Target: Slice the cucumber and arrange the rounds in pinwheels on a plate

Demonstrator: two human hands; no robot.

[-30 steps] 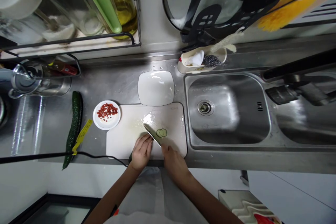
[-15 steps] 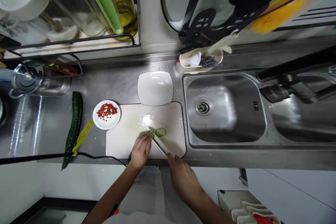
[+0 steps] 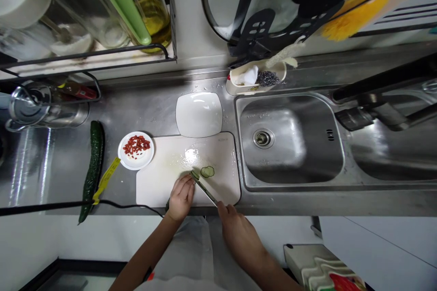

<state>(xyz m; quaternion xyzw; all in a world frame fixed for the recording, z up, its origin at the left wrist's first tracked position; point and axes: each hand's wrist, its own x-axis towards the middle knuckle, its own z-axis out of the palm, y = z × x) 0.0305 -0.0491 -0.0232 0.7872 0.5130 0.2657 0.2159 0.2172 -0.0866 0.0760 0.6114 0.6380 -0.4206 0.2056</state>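
Right hand (image 3: 241,233) drawn back past second, closed round narrow steel knife (image 3: 205,189) | left hand (image 3: 180,198) curled over dark-green cucumber piece (image 3: 167,205) | if piece rolls, knife could nick left hand

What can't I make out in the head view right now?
All in the head view:
Knife: its handle is hidden inside the right hand.
Cucumber piece: mostly covered by the left hand; length unclear.
Yellow tag: print too small to read.
Second sink basin: cut off by the right picture edge.
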